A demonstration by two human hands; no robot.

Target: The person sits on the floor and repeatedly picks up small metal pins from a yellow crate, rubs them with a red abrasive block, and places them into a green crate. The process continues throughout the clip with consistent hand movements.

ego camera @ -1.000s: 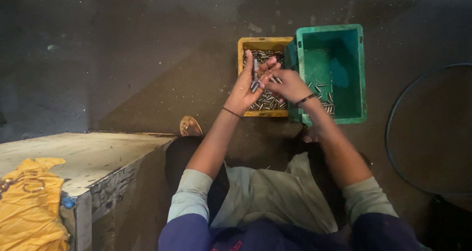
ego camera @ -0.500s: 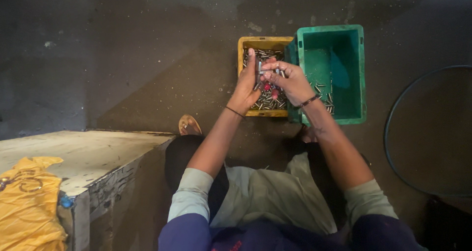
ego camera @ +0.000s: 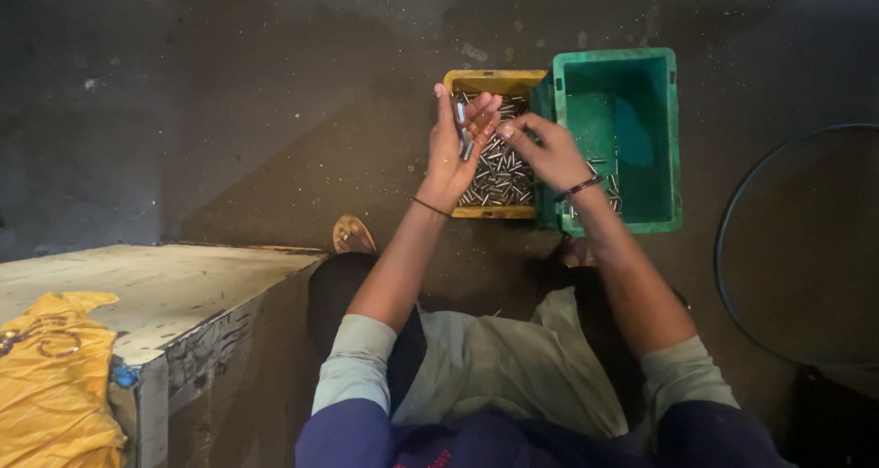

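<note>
My left hand [ego camera: 454,147] is raised palm-up over a small yellow crate [ego camera: 485,81] full of small metal pins [ego camera: 499,179], and it holds a few of those pins [ego camera: 462,131] against its fingers. My right hand [ego camera: 542,147] reaches across from the right, its fingertips pinching at the pins in the left palm. A green crate [ego camera: 673,138] stands right beside the yellow one, with a few loose metal pins [ego camera: 612,186] lying on its floor near my right wrist.
A pale wooden box [ego camera: 156,294] with a yellow cloth [ego camera: 55,386] on it stands at the lower left. A dark round rim [ego camera: 732,202] curves along the right. My sandalled foot [ego camera: 352,234] rests on the dark concrete floor.
Both hands have stayed over the yellow crate. The right fingers have shifted slightly against the left palm, working among the pins held there.
</note>
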